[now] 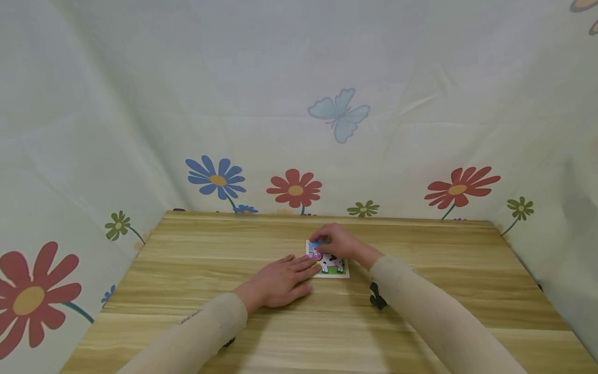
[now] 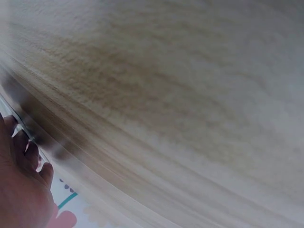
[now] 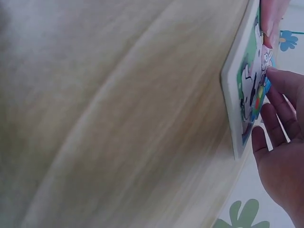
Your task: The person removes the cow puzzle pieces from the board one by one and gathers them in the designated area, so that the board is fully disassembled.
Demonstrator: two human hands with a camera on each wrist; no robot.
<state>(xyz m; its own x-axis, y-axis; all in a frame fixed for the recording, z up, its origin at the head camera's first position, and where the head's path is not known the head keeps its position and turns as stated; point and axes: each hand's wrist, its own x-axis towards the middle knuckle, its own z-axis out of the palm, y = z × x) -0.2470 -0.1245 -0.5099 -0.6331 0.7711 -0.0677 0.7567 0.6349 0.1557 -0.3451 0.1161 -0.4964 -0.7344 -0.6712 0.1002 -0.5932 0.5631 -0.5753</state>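
A small cow puzzle [image 1: 333,265] in a pale-edged board lies on the wooden table, showing a spotted cow on green grass. My left hand [image 1: 287,280] lies with its fingers straight, fingertips resting on the puzzle's left side. Over the upper part, my right hand [image 1: 338,243] bends its thumb and fingers and pinches a blue-edged puzzle piece [image 3: 269,84] at the board's surface; the fingers hide part of it. The right wrist view shows the board's pale rim [image 3: 229,95] from the side, with the other right fingers spread just past it. In the left wrist view, the left hand [image 2: 23,185] shows only at the lower left.
The wooden table [image 1: 196,270] extends around the puzzle on all sides. Behind it hangs a pale cloth [image 1: 261,104] printed with flowers and a butterfly. A black strap piece [image 1: 376,297] shows under the right sleeve.
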